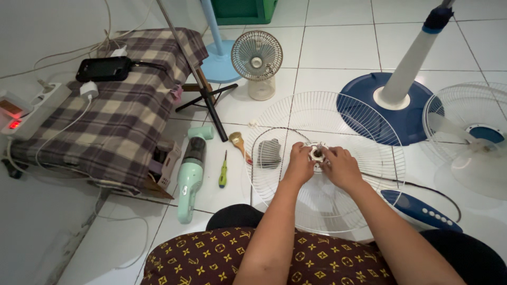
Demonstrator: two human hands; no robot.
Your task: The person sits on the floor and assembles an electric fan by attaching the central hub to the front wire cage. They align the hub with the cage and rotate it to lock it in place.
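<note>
Head view, read from left to right. At the far left a white power strip (33, 108) with a red indicator lies beside a plaid cloth (119, 113) draped over a low box, on which a black phone (104, 68) rests with a cable attached. To the right, on the white tiled floor (338, 47), lie a mint-green handheld vacuum (191, 171), a green-handled screwdriver (223, 170) and a small paintbrush (239, 142); beyond them stands a small desk fan (257, 60). At centre, a white wire fan guard (322, 158) lies flat in front of the seated person, with a dark grey cloth-like object (269, 153) seen through its left part. The left hand (299, 163) and right hand (341, 168) meet at the guard's middle, fingers curled partly closed around a small round hub piece (317, 153); whether it is being loosened or tightened cannot be told. The fan appears already dismantled: the guard is off its motor, the blue control housing (420, 210) lies near right, the blue stand base (393, 113) with its white pole stands behind, and a second guard with a blade (470, 140) sits at far right. The central fitting appears to be the step in hand, with the parts not yet rejoined.
</note>
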